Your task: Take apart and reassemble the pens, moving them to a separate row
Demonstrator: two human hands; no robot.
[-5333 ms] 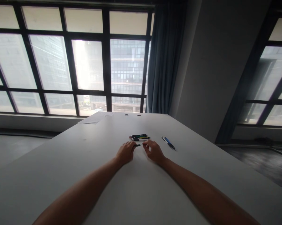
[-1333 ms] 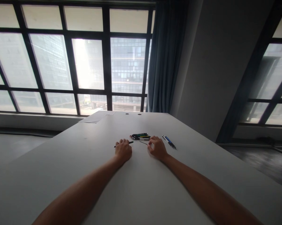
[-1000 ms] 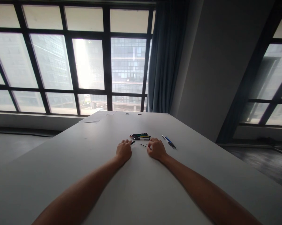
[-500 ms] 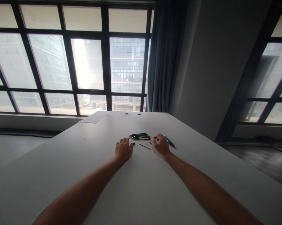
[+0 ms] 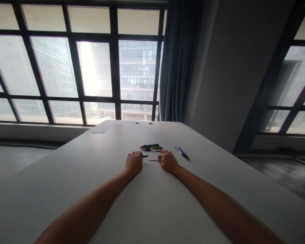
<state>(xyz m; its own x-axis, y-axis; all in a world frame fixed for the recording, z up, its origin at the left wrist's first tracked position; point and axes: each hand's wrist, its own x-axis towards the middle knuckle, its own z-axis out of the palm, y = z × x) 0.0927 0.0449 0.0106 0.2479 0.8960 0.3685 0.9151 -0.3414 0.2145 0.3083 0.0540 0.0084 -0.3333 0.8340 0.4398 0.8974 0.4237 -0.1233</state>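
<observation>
Just short of the pile of pens, both hands rest on the white surface. From the head view, the left hand holds a dark pen barrel at its fingertips; the right hand pinches a thin refill. Two blue pens lie right of the pile.

Past my grip: a bundle of coloured pens lying flat on the white table, just beyond. Off to the right of the grip, well apart from the bundle, two blue pens side by side. Far end of table from the grip, left: a paper sheet; two small round holes near it. Beyond that I see a dark-framed window, blue curtain, grey wall to the right.
</observation>
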